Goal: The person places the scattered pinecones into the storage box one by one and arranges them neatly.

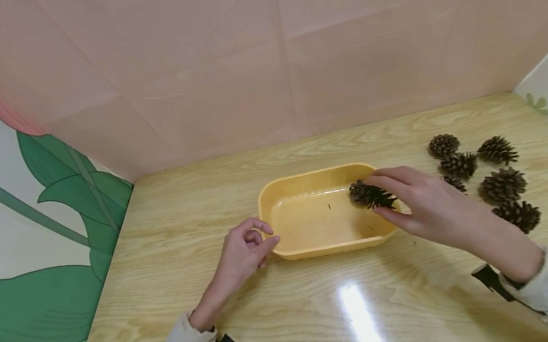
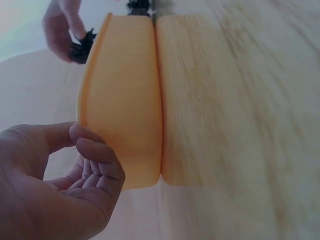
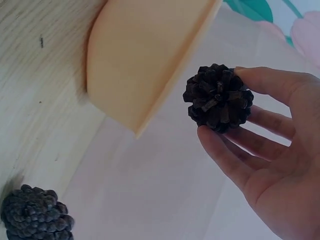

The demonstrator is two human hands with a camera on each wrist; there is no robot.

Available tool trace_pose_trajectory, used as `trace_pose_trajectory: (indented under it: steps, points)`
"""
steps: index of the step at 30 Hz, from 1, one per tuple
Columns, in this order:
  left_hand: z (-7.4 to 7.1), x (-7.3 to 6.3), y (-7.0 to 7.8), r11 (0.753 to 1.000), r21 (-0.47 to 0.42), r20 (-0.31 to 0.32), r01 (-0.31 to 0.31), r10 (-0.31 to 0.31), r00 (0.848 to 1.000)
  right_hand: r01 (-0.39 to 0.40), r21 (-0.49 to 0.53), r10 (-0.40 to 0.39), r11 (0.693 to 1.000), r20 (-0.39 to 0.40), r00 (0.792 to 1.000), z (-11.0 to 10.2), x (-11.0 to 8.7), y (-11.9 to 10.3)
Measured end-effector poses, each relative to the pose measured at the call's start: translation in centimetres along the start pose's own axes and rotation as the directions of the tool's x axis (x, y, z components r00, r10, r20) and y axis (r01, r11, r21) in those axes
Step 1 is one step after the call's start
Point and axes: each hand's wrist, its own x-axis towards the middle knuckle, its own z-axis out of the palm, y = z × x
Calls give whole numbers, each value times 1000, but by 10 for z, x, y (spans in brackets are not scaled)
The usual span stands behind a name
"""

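The right hand [image 1: 421,204] holds one pine cone [image 1: 369,194] between thumb and fingers, above the right end of the yellow tub [image 1: 329,250]. The tub's floor lies below and to the left of this hand; its long side runs across, towards the left hand [image 1: 243,250], which pinches the near-left rim. The cone points mostly sideways. The other cones [image 1: 503,186] lie on the worktop [image 1: 178,210], right of the right hand; nothing visible blocks the space under the held cone.

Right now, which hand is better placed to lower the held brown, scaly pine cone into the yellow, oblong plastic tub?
Probably the right hand: it pinches the pine cone above the tub, near its right end. The left hand, holding no cone, pinches the tub's opposite end.
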Motion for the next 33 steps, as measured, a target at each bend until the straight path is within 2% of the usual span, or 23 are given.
trace_pose_trajectory:
  steps: [3,7,20,33]
  points:
    - [0,2,-8,1000,1,-8,1,-1,1000,-12,4,12,1000,6,1000,1,-1,1]
    - [0,2,-12,1000,-5,-18,-18,18,1000,-24,10,23,1000,17,1000,3,-3,3]
    - [0,2,-11,999,-12,-10,-48,48,999,-35,16,34,999,57,998,14,-6,2]
    - [-1,0,-11,999,-15,-7,-48,48,999,-89,58,79,994,159,984,30,-11,3]
